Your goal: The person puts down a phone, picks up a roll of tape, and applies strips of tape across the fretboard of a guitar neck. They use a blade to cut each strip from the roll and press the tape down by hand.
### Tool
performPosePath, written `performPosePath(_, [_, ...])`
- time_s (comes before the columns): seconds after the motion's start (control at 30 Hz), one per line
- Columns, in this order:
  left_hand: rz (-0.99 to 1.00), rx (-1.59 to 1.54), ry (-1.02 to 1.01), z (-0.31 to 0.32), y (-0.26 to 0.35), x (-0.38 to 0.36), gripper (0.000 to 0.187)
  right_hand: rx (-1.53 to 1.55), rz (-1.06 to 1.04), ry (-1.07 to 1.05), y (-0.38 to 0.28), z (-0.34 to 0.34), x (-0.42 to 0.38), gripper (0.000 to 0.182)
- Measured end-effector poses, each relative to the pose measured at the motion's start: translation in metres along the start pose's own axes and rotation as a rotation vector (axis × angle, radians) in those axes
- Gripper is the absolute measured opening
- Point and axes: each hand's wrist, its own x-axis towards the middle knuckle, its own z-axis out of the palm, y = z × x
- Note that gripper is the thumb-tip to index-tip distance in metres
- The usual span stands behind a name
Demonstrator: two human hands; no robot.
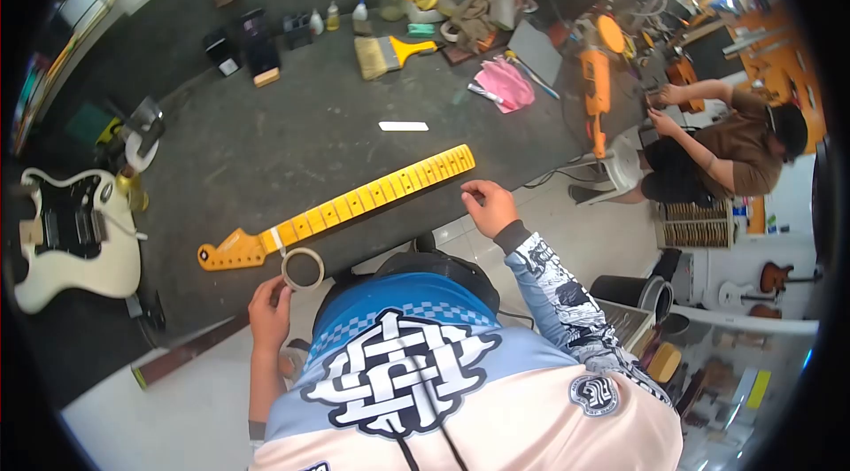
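A yellow guitar neck (363,200) lies slantwise on the dark workbench (221,135), its headstock toward the left. Pinched at its edge by my left hand (270,312), a roll of masking tape (303,268) hangs just below the headstock end. A strip of tape runs from the roll to the neck near the nut. My right hand (490,207) is below the heel end of the neck, thumb and fingertips pressed together; whatever they hold, if anything, is too small to make out. A white strip (404,127) lies above the neck.
A white guitar body (80,241) is at the far left. Along the back lie a wide brush (390,56), bottles and a pink cloth (506,85). An orange polisher (597,81) stands toward the right. Another person (726,139) sits beyond the bench.
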Motion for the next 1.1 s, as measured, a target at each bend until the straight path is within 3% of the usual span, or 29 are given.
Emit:
performPosePath(0.3, [-0.089,0.089,0.186,0.004,0.013,0.011,0.025,-0.09,0.012,0.077,0.061,-0.04,0.046,0.017])
performPosePath(0.47, [-0.177,0.114,0.305,0.053,0.04,-0.007,0.031,-0.194,-0.318,0.073,0.083,-0.02,0.127,0.014])
performPosePath(0.63, [-0.312,0.267,0.276,0.083,0.081,-0.05,0.032,-0.214,-0.494,-0.088,0.065,0.017,0.182,0.017])
performPosePath(0.73, [-0.368,0.261,0.313,0.1,0.075,-0.089,0.033,-0.257,-0.608,-0.168,0.048,0.04,0.194,0.019])
performPosePath(0.87, [-0.474,0.222,0.372,0.115,0.072,-0.129,0.033,-0.37,-0.783,-0.118,0.031,0.068,0.199,0.018])
performPosePath(0.97, [-0.571,0.159,0.411,0.122,0.067,-0.143,0.035,-0.505,-0.753,-0.187,0.026,0.074,0.199,0.017])
performPosePath(1.1, [-0.546,0.08,0.418,0.114,0.041,-0.148,0.036,-0.637,-0.738,-0.286,0.013,0.073,0.209,0.015])
